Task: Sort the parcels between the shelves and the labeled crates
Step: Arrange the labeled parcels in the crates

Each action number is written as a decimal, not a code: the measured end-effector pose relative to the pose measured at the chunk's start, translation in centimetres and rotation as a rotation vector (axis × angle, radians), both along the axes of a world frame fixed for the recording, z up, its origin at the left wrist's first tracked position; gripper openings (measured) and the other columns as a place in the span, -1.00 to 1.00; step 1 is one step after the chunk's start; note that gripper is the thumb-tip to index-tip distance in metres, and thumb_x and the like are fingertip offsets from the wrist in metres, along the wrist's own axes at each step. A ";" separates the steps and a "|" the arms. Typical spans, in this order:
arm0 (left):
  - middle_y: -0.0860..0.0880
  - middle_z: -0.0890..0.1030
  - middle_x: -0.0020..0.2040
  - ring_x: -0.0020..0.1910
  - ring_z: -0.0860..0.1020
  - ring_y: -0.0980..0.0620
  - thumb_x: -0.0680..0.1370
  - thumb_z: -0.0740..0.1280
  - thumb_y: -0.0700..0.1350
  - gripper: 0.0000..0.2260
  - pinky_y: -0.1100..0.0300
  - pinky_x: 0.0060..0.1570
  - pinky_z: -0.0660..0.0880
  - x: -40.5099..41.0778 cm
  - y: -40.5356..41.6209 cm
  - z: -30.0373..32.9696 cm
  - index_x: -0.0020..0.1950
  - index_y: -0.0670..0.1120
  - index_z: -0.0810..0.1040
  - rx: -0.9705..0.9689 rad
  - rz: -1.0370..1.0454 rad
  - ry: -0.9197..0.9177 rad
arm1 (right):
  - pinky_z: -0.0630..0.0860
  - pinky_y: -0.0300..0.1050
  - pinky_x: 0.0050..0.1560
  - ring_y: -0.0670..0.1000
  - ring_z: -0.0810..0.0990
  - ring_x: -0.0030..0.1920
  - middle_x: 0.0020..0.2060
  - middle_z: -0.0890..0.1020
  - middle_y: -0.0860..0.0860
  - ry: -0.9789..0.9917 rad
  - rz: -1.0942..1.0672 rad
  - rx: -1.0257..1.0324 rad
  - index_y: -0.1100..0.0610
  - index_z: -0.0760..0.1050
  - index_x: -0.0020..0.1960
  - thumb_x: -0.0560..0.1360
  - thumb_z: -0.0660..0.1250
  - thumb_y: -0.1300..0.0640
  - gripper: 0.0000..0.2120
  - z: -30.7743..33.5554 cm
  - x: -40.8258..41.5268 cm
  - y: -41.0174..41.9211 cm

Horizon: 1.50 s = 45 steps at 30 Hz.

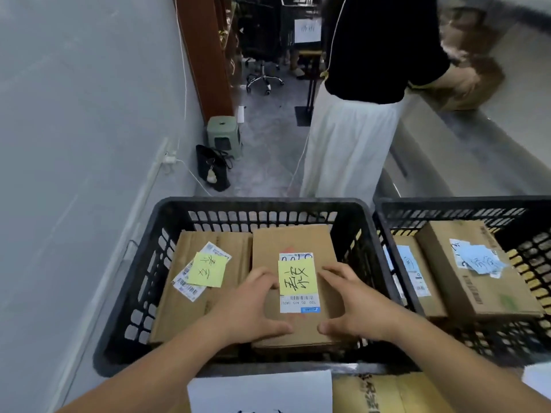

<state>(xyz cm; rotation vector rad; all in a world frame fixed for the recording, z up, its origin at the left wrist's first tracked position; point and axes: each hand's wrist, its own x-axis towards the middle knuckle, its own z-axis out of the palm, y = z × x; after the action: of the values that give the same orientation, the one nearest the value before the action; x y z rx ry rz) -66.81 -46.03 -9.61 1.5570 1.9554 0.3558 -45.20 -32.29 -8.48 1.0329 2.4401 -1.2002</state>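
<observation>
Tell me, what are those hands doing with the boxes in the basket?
A person is sorting parcels. Their left hand and right hand rest on a cardboard parcel with a yellow note, one at each side, inside a black crate. Another yellow-noted parcel lies beside it. A second crate on the right holds parcels with blue notes. Another person stands behind.

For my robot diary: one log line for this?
left hand on parcel | right hand on parcel | parcel in left crate

A green stool (223, 133) stands by the wall, a black handbag (213, 167) just beside it. Farther off, an office chair (262, 40); a person (366, 93) stands near.
</observation>
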 end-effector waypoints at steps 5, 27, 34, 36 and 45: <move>0.24 0.23 0.45 0.26 0.46 0.15 0.31 0.46 0.41 -0.15 0.20 0.05 0.48 -1.3 1.0 -1.8 0.50 0.11 0.28 -0.028 -0.030 0.127 | 0.38 -0.15 0.44 -0.12 0.34 0.41 0.41 0.02 -0.42 -0.049 -0.007 0.021 0.03 0.04 0.66 0.29 0.64 -0.12 0.14 -2.1 -2.3 0.5; -0.02 0.46 0.31 0.31 0.30 -0.08 0.46 0.40 0.10 -0.48 0.05 0.30 0.34 -0.3 2.0 -6.6 0.36 -0.03 0.41 -0.225 -0.228 0.474 | 0.56 -0.12 0.06 0.07 0.53 0.07 0.54 0.02 -0.03 -0.253 0.125 0.143 -0.06 -0.33 0.65 0.41 0.56 0.12 0.21 -7.9 -5.2 -0.5; -0.02 0.47 0.25 0.27 0.32 -0.06 0.47 0.38 0.05 -0.55 0.06 0.28 0.37 -0.4 2.3 -6.9 0.32 -0.03 0.43 -0.253 -0.256 0.478 | 0.58 -0.02 0.18 0.16 0.53 0.23 0.53 0.08 0.00 -0.255 0.158 0.175 -0.10 -0.32 0.65 0.32 0.65 0.06 0.32 -8.2 -5.5 0.6; -0.02 0.48 0.27 0.28 0.32 -0.06 0.48 0.36 0.07 -0.55 0.08 0.29 0.35 -0.5 2.3 -6.6 0.33 -0.03 0.43 -0.252 -0.254 0.456 | 0.58 -0.01 0.17 0.16 0.54 0.23 0.51 0.14 0.03 -0.256 0.165 0.202 -0.09 -0.30 0.65 0.32 0.65 0.05 0.30 -8.0 -5.5 0.6; 0.10 0.20 0.59 0.54 0.18 0.03 0.48 0.39 0.24 -0.28 0.11 0.51 0.19 0.2 3.2 -0.8 0.58 0.10 0.24 -0.010 -0.248 0.342 | 0.48 0.12 0.35 0.17 0.37 0.41 0.48 0.30 0.02 -0.145 0.104 0.483 -0.01 0.12 0.60 0.47 0.47 -0.17 -0.16 -0.1 -2.8 -1.0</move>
<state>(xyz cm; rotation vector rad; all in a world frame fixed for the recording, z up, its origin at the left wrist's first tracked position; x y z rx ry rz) -66.64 -42.87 -10.41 1.9290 1.9700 -0.0260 -48.03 -33.32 -8.54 1.0455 2.6865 -0.4888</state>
